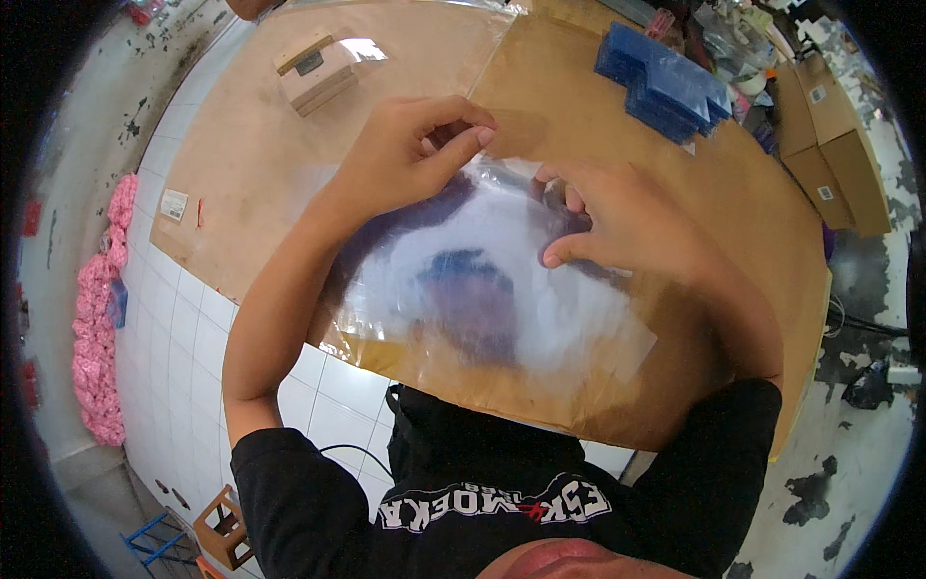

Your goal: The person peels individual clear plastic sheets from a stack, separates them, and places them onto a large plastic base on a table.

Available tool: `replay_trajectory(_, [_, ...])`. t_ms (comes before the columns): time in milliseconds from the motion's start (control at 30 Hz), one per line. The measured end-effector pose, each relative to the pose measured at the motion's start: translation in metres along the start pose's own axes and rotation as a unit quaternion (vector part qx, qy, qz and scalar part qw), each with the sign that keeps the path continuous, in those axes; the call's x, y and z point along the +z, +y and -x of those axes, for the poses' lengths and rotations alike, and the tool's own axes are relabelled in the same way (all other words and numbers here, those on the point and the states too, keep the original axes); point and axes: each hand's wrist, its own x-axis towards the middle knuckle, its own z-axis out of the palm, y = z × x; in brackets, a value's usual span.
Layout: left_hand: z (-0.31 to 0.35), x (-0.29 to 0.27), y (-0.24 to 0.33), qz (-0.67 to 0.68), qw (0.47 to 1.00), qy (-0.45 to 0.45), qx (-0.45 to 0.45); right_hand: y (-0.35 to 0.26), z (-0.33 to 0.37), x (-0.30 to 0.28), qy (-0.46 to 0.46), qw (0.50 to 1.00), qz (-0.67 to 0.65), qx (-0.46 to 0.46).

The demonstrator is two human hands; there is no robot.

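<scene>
In front of me a shiny clear plastic sheet or bag (pixel 579 318) lies on the brown-covered table (pixel 241 193), with glare and a dark reflection across it. I cannot tell whether it is one layer or several. My left hand (pixel 415 150) is over its far edge, thumb and forefinger pressed together; anything thin and clear between them is too faint to make out. To its right, my right hand (pixel 627 212) hovers at or touches the sheet's far right part. Its fingers are bent, and the thumb stands apart from the forefinger.
A wooden block (pixel 318 82) stands at the far left of the table. Bluish clear packs (pixel 661 82) are stacked far right, beside a cardboard box (pixel 834 145) and plastic clutter. Pink bundles (pixel 96 347) and a brown stool (pixel 224 526) are on the left floor.
</scene>
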Motion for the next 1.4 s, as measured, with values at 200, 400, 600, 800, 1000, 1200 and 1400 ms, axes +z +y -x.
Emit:
replay_trajectory(200, [0.002,-0.004,0.008,-0.01,0.999,-0.045,0.014,0.002,0.005,0.004,0.037,0.998,0.007,-0.059])
replay_trajectory(400, [0.005,-0.007,0.011,-0.014,0.998,-0.042,0.045,-0.019,0.018,0.021,0.102,0.984,0.102,-0.105])
replay_trajectory(600, [0.005,-0.01,0.016,-0.012,0.998,-0.037,0.049,-0.017,0.016,0.023,0.088,0.992,0.041,-0.085])
replay_trajectory(800, [0.007,-0.011,0.013,-0.02,0.998,-0.04,0.054,-0.019,0.014,0.022,0.046,0.993,-0.022,-0.102])
replay_trajectory(1000, [0.007,-0.012,0.017,0.033,0.998,-0.051,0.001,-0.014,0.013,0.025,0.042,0.985,-0.145,-0.081])
replay_trajectory(1200, [0.007,-0.019,0.015,0.274,0.948,-0.088,-0.134,-0.005,0.006,0.009,0.01,0.966,-0.259,0.016])
replay_trajectory(1400, [0.007,-0.025,0.017,0.321,0.917,-0.15,-0.184,0.0,0.003,-0.001,0.008,0.94,-0.342,0.025])
